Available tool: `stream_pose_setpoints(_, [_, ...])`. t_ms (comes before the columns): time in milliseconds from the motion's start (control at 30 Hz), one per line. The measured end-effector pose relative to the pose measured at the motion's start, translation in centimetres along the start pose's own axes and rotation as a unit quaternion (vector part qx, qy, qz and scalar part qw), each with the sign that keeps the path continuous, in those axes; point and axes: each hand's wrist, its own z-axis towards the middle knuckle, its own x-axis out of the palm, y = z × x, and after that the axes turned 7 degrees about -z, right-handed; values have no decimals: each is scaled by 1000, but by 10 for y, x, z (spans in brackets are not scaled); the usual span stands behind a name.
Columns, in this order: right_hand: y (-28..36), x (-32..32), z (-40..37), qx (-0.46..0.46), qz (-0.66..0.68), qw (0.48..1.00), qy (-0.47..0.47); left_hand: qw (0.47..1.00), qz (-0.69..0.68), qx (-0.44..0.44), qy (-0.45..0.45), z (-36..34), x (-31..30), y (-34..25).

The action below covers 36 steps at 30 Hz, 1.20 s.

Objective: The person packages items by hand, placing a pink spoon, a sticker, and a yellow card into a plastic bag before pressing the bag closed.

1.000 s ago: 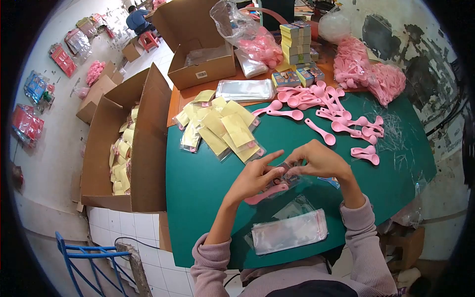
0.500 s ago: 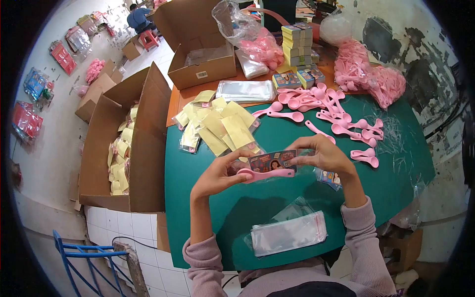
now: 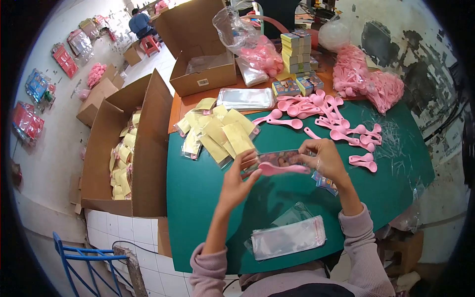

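Note:
A clear plastic packet with a dark printed card [image 3: 279, 158] and a pink spoon [image 3: 284, 169] hangs over the green table, slightly blurred. My right hand [image 3: 324, 159] pinches its right end between thumb and fingers. At the left end, my left hand [image 3: 236, 183] has its fingers and thumb apart, the tips close to or touching the packet and the spoon's bowl. Below the right hand lie printed cards [image 3: 324, 183], partly covered. Nearer my body, a stack of clear plastic bags [image 3: 289, 238] rests on the table.
Yellow-backed packets [image 3: 215, 131] lie at left, beside a large carton [image 3: 148, 148] of more packets. Loose pink spoons [image 3: 341, 128] spread at right. Behind are card stacks [image 3: 297, 52], bagged spoons [image 3: 363, 74] and clear sleeves [image 3: 246, 98]. A person [image 3: 140, 24] sits far off.
The packet with its card and spoon has shifted a little right. My left hand has moved right and turned, its fingers now spread at the packet's end. My right hand keeps its pinch.

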Motion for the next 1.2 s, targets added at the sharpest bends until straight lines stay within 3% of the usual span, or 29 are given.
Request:
stream_pose_setpoints(33, [2, 3, -4, -11, -84, 993, -86, 1000, 11, 6, 14, -7, 6, 12])
stream_pose_setpoints(67, [-1, 9, -7, -9, -84, 993, -88, 1000, 10, 6, 17, -17, 15, 18])
stream_pose_setpoints(100, [-7, 19, -10, -58, -103, 987, -110, 975, -184, -106, 57, -28, 25, 24])
stream_pose_setpoints(133, [-11, 27, -17, -104, -121, 979, -130, 899, -370, -216, 91, -35, 30, 25])
stream_pose_setpoints(167, [-11, 31, -25, -118, -106, 986, -55, 898, -372, -219, 90, -37, 32, 25])
stream_pose_setpoints(233, [-12, 44, -40, -119, -85, 989, -19, 877, -371, -290, 97, -42, 34, 18])
stream_pose_setpoints(267, [-12, 49, -48, -123, -66, 990, 12, 875, -372, -294, 96, -44, 33, 19])
stream_pose_setpoints(467, [-15, 78, -62, -111, -124, 986, -11, 948, -193, -231, 106, -50, 30, 29])
stream_pose_setpoints(567, [-20, 86, -55, -155, -149, 977, -11, 960, -145, -216, 103, -49, 28, 29])
stream_pose_setpoints(767, [-18, 84, -55, -182, -193, 964, 19, 919, -242, -302, 75, -46, 25, 27])
stream_pose_setpoints(967, [-15, 90, -56, -242, -264, 933, -14, 914, -259, -305, 70, -46, 24, 25])
stream_pose_setpoints(1033, [-20, 98, -56, -305, -383, 867, -93, 915, -257, -300, 79, -48, 22, 31])
stream_pose_setpoints(1200, [-16, 97, -62, -384, -437, 807, -102, 921, -249, -293, 55, -48, 27, 31])
